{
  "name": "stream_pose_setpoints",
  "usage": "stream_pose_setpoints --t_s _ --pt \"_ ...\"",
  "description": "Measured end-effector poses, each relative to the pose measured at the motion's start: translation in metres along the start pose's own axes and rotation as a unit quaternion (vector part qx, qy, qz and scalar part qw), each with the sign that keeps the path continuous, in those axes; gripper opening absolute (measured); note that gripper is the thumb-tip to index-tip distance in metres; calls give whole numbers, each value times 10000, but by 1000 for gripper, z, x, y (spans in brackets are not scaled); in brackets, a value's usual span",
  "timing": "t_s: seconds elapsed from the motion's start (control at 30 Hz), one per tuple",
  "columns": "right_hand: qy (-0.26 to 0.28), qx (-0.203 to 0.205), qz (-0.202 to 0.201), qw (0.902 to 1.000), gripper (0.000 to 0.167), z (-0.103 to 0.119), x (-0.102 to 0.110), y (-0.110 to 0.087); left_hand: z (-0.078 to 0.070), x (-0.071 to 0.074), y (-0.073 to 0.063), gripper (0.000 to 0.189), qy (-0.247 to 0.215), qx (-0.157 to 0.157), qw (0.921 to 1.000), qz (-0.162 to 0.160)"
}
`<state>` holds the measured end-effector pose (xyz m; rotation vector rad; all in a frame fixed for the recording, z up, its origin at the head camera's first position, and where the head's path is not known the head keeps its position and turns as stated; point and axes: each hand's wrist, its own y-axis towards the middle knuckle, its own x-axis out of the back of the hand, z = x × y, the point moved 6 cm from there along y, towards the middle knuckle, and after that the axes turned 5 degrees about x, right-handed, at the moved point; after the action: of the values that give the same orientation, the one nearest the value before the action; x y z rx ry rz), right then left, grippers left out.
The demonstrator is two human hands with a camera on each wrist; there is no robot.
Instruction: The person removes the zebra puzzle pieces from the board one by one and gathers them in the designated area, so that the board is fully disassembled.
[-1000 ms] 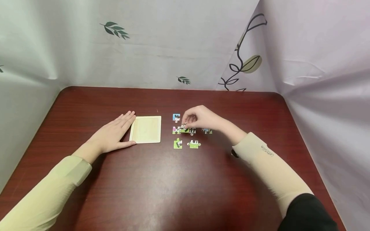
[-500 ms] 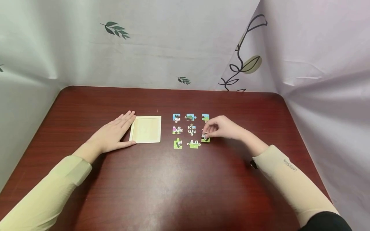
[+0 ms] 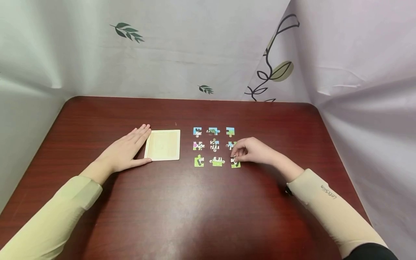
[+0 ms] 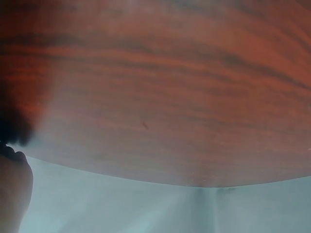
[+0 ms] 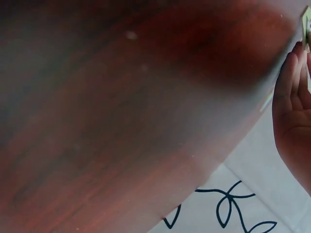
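Note:
My left hand [image 3: 125,151] lies flat with straight fingers, its fingertips and thumb at the left edge of a square wooden puzzle tray [image 3: 178,146]. With thumb and fingers, my right hand [image 3: 253,151] pinches a green jigsaw piece [image 3: 236,165] with a black-and-white print, low over the table at the front right of the other pieces. In the right wrist view, part of that piece [image 5: 306,24] shows at the fingertips. Several more jigsaw pieces lie in rows right of the tray, among them a blue one [image 3: 230,130] at the back and a green-and-white one [image 3: 217,162] in front.
The dark red wooden table [image 3: 162,209] has rounded far corners. Pale curtains [image 3: 169,54] with leaf prints hang behind it and along both sides.
My right hand has carried the green jigsaw piece from the middle of the rows to the right, then toward the front. My left hand keeps its place by the tray.

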<state>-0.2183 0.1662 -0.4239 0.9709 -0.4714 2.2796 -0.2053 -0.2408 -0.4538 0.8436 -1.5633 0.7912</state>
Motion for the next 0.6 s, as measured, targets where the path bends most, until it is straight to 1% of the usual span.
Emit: stream_pose_setpoints --t_s 0.1,0.33,0.6 --pt "-119 21 -48 9999 11 1 -1 -2 0 -1 0 103 6 -8 10000 -27" --pt "-65 -66 -157 9998 11 0 -2 -5 1 -2 0 103 -34 10 10000 -58" --pt "-129 -71 -244 9996 11 -2 -2 -4 1 1 -1 103 -78 76 9999 -51"
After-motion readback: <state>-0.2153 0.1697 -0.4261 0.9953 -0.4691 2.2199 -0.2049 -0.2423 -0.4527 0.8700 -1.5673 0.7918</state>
